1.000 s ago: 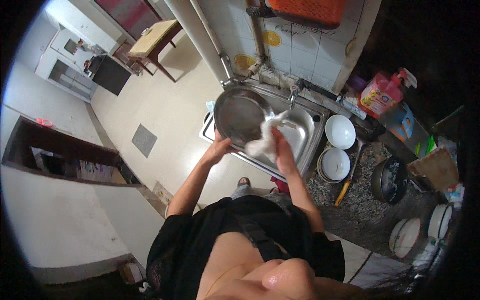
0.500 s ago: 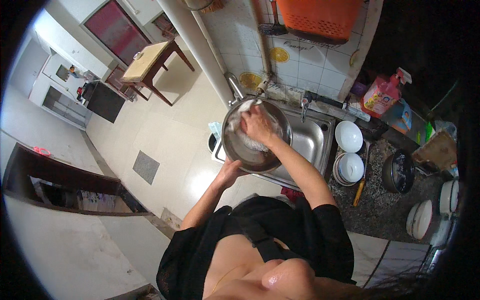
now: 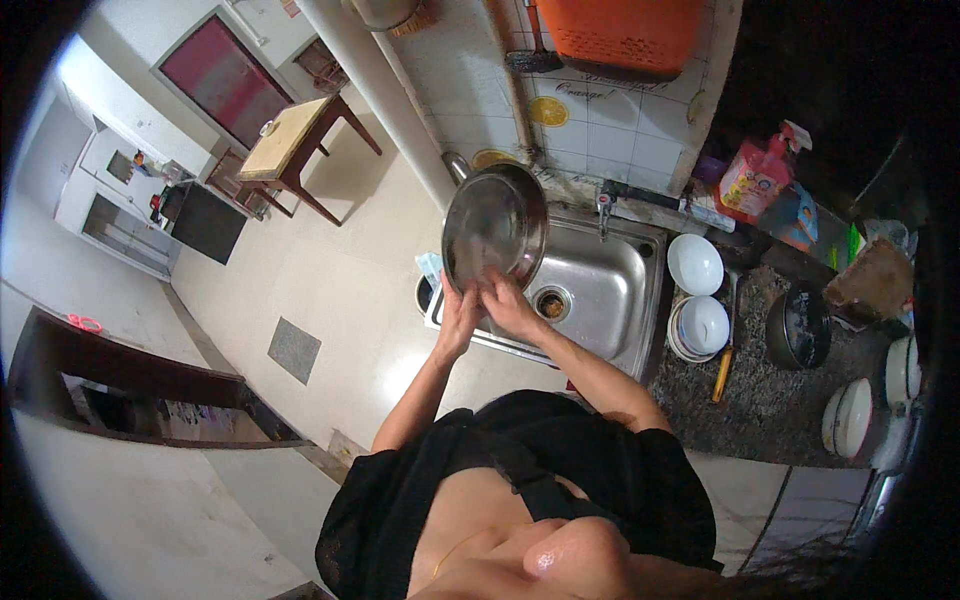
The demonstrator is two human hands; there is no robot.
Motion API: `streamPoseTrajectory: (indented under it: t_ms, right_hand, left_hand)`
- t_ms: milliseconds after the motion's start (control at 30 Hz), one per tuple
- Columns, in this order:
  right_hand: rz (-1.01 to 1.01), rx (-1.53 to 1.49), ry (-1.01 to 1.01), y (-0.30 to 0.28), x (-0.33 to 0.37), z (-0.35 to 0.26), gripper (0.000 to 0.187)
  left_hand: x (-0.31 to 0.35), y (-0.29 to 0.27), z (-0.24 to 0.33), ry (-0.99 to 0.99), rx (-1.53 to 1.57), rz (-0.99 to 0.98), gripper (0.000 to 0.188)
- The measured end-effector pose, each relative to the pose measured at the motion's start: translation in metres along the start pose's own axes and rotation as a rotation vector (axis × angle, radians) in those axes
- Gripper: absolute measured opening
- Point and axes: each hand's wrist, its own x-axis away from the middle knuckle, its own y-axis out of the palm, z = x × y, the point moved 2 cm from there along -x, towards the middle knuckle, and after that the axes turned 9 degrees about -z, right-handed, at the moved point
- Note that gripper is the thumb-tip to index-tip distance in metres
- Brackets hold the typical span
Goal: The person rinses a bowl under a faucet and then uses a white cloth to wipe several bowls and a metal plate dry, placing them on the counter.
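Observation:
A round steel pan [image 3: 495, 225] stands tilted on edge over the left side of the steel sink [image 3: 600, 285], its handle pointing up toward the tiled wall. My left hand [image 3: 458, 315] grips the pan's lower left rim. My right hand [image 3: 508, 305] presses against the lower inside of the pan, close beside the left hand. Whether a cloth lies under the right hand cannot be made out. The tap [image 3: 604, 200] stands just behind the sink.
White bowls [image 3: 695, 265] and stacked bowls [image 3: 700, 325] sit on the dark counter right of the sink, with a dark pot [image 3: 797, 325], a yellow-handled tool [image 3: 722, 375] and plates [image 3: 850, 415]. Bottles [image 3: 755, 175] stand at the back. A wooden table [image 3: 290, 140] stands across the pale floor.
The pan has tipped up from lying over the sink to standing on edge. My right hand slid from its upper middle down to the lower rim beside my left hand.

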Motion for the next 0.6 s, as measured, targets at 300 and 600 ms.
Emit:
streamPoseTrajectory:
  t_ms: [300, 600]
  right_hand:
    - [-0.007, 0.545, -0.112, -0.075, 0.031, -0.016, 0.016]
    - [0.23, -0.511, -0.025, -0.082, 0.084, -0.035, 0.043]
  left_hand:
    - [0.004, -0.006, 0.029, -0.137, 0.298, 0.168, 0.044]
    - [-0.013, -0.003, 0.001, -0.438, 0.805, 0.033, 0.025]
